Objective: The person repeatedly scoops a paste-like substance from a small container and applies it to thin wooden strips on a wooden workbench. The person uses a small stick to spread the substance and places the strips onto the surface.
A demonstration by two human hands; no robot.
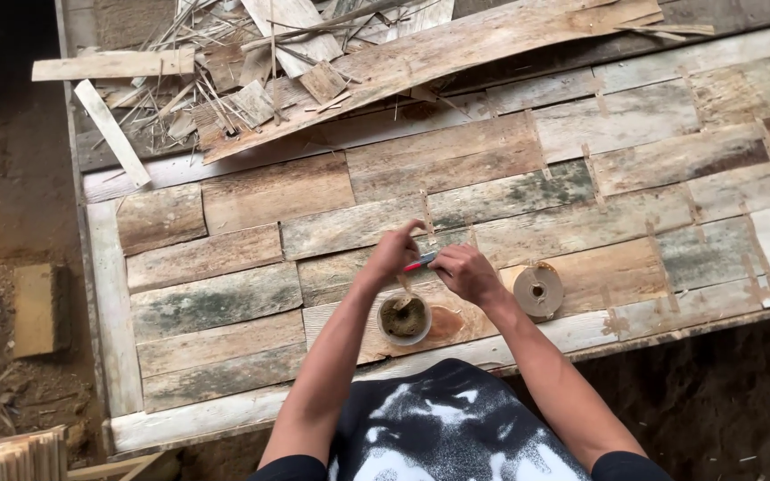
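Both my hands meet over the near middle of the patchwork wood panel (251, 200), a big board faced with weathered strips in brown, grey and green. My right hand (467, 273) is curled shut around a small red and blue cutter (421, 262); only its tip shows, poking left out of my fist. My left hand (394, 253) reaches in from the left, thumb and fingers pinched together right at that tip, touching it. What the fingertips pinch I cannot tell; it is too small to make out.

Just near of my hands, under my left wrist, a small white cup (404, 319) stands upright on the panel, with something brownish inside and a thin stick leaning out of it. A glossy brown smear lies on the wood just right of the cup. To the right of my right hand, a roll of brown tape (537, 290) lies flat near the panel's near edge, apart from my fingers. Short strips of the same tape sit across several joints between the planks.

At the far left, a heap of wood offcuts and splinters (225, 80) covers the panel's corner, and a long rough plank (456, 53) lies slanted across the far side. Bare dirt ground (2, 223) lies to the left.
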